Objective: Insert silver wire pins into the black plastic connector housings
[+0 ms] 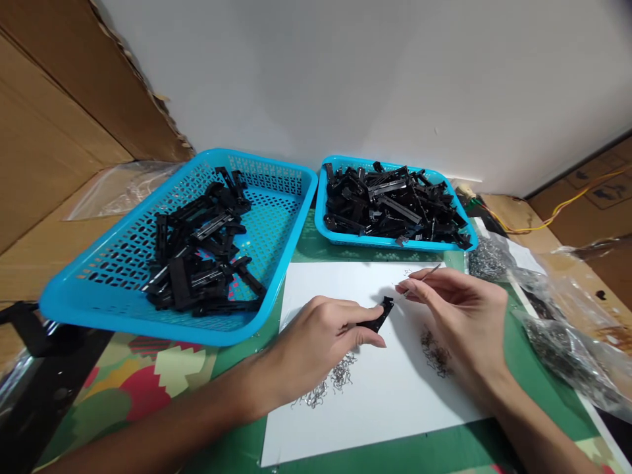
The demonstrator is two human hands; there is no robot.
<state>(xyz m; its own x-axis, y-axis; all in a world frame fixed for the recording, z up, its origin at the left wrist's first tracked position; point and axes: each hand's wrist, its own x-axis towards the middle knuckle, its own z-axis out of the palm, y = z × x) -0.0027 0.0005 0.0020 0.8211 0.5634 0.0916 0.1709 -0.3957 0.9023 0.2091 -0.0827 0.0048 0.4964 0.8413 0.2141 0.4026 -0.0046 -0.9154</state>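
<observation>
Over the white sheet [395, 408], my left hand [320, 339] grips a black plastic part [382, 316] between thumb and fingers, its hooked end pointing up and away. Just to its right, my right hand [457, 309] pinches a thin metal rod [428, 272], perhaps a tweezer or pick. The rod's lower tip is close to my fingertips, apart from the black part. Small bent metal wires lie in one pile [340, 376] beneath my left hand, partly hidden by it. A second pile of small wires [434, 354] sits beside my right hand.
A blue basket [210, 336] on the left holds loose black parts. Behind the sheet, a smaller blue basket [390, 243] is heaped with similar parts. Clear bags of metal pieces [486, 258] lie at the right. Cardboard [59, 118] stands left, and yellow and red wires [557, 210] run at right.
</observation>
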